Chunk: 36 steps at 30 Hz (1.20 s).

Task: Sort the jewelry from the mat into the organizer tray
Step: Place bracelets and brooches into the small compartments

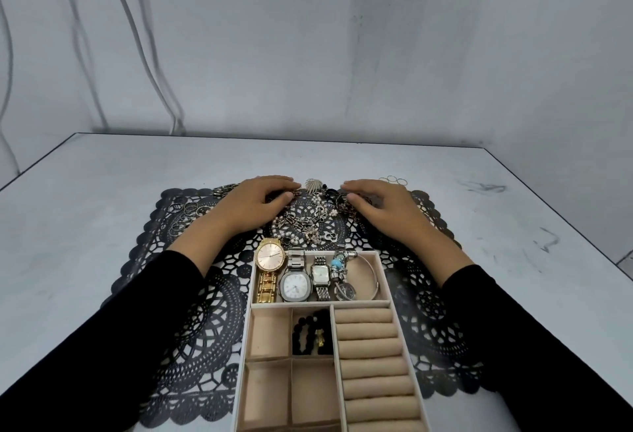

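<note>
A beige organizer tray (pixel 386 303) lies on a black lace mat (pixel 191 322). Its far compartment holds a gold watch (pixel 270 257), two silver watches (pixel 295 285) and a charm bangle (pixel 342 265). A black bead bracelet (pixel 310 332) fills one small square compartment. The ring rolls (pixel 371 349) on the right carry nothing. A heap of loose jewelry (pixel 313 216) lies on the mat beyond the tray. My left hand (pixel 253 202) rests palm down at the heap's left side, fingers touching pieces. My right hand (pixel 376 204) lies at its right side, fingertips curled on a dark chain (pixel 346 204).
Several thin rings (pixel 185 216) are scattered on the mat's left part, and a few more rings (pixel 394 180) lie off the mat at the far right. The grey table (pixel 102 174) ends at a wall behind; cables (pixel 144 55) hang there.
</note>
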Tool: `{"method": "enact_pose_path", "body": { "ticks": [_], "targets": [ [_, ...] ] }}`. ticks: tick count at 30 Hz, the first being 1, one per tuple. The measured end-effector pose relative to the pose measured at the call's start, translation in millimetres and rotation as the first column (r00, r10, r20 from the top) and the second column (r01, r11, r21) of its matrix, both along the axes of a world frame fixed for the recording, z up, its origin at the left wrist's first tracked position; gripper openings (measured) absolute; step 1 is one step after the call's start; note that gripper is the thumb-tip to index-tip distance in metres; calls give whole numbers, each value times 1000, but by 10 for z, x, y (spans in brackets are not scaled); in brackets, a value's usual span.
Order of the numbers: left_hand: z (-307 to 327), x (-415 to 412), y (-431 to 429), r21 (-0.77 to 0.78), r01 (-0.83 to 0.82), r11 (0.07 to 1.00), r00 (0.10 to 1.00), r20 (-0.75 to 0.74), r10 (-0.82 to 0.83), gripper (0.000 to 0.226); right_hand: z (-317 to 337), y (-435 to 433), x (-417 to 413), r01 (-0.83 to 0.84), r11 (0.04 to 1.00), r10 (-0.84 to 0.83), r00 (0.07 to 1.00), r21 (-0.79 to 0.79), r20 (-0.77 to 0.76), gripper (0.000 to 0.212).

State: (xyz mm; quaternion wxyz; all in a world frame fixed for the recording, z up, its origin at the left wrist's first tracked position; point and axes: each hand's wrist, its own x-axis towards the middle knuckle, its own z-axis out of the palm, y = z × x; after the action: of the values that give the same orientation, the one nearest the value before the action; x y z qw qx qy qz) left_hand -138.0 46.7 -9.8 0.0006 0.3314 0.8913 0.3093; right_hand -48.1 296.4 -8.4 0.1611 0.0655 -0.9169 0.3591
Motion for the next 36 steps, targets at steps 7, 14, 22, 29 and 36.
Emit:
{"method": "enact_pose_path", "body": {
  "ticks": [7, 14, 22, 29, 36],
  "targets": [
    [-11, 3, -16, 106, -60, 993, 998, 4, 60, 26, -12, -150, -52, -93, 987, 93, 996, 133, 4, 20],
    [-27, -9, -15, 158, -120, 980, 993, 38, 116, 24, 40, -184, -108, -41, 998, 41, 999, 41, -7, 19],
    [-22, -29, -9, 145, -149, 978, 989, 13, 148, 22, 81, -403, -387, 8, 999, -9, 998, 31, 55, 25],
    [19, -26, -18, 251, -200, 947, 979, 18, 202, 22, 74, -439, -487, -8, 998, 6, 999, 56, 36, 18],
    [85, -126, -222, 142, -235, 961, 969, -37, 243, 21, 38, -400, -523, 8, 999, -7, 999, 35, -35, 15]
  ]
}}
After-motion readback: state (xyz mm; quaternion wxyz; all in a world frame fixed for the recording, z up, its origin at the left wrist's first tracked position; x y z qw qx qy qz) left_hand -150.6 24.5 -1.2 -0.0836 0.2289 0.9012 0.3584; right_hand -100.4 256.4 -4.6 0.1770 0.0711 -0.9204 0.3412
